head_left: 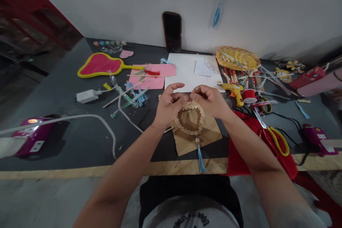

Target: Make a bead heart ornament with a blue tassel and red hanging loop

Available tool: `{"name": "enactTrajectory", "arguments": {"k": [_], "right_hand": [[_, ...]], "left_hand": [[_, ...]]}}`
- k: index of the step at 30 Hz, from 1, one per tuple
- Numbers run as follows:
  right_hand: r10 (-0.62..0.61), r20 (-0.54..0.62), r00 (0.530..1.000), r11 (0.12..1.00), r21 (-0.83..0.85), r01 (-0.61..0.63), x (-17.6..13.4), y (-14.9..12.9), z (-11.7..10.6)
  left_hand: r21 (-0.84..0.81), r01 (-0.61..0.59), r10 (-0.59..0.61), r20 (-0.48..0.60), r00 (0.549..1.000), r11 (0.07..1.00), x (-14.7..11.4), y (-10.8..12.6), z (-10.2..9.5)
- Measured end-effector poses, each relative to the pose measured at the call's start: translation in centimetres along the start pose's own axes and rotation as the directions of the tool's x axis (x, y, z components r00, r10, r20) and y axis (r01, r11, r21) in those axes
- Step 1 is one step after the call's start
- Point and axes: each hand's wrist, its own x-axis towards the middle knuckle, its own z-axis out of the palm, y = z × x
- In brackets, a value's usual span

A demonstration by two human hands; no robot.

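A cream beaded-looking ring with a blue tassel rests over a brown paper sheet near the table's front edge. At the top of this ring, my left hand pinches a thin dark red cord between thumb and finger. My right hand meets it there, its fingertips also closed on the cord. Both hands nearly touch, and their fingers partly hide the cord's upper end.
Behind my hands lie a white board and pink paper. A phone leans on the wall. Rightward are a wicker basket, yellow glue gun, red thread spool and scissors. A pink fan and white cable lie left.
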Motion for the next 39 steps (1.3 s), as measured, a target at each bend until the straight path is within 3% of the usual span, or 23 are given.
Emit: {"name": "enactTrajectory", "arguments": {"k": [10,16,20,26,32,36,39], "right_hand": [[-0.034,-0.016,0.999,0.996,0.077,0.035,0.2,0.4,-0.3],[-0.089,-0.125,0.988,0.989,0.110,0.103,0.2,0.1,-0.3],[-0.143,-0.186,0.972,0.964,0.198,0.179,0.2,0.0,-0.1],[-0.089,-0.234,0.968,0.894,0.411,0.181,0.2,-0.1,0.1],[-0.101,-0.226,0.969,0.826,0.523,0.209,0.5,0.2,0.2],[-0.004,-0.193,0.981,0.851,0.515,0.105,0.9,1.1,0.1],[0.056,-0.107,0.993,0.885,0.465,0.000,0.8,1.2,0.0]], "left_hand": [[0.000,0.095,-0.095,-0.008,0.995,0.995,0.1,-0.1,-0.1],[-0.091,0.062,-0.078,-0.177,0.981,0.994,1.1,-0.4,-1.1],[-0.240,0.059,-0.138,-0.329,0.934,0.969,1.7,-0.5,-2.2],[-0.366,-0.038,-0.137,-0.440,0.888,0.930,2.3,-0.1,-3.2],[-0.489,-0.092,-0.165,-0.456,0.875,0.867,2.5,0.7,-3.4],[-0.530,-0.171,-0.110,-0.456,0.883,0.830,2.7,1.6,-3.4],[-0.513,-0.148,-0.058,-0.364,0.930,0.846,2.3,2.1,-3.0]]}}
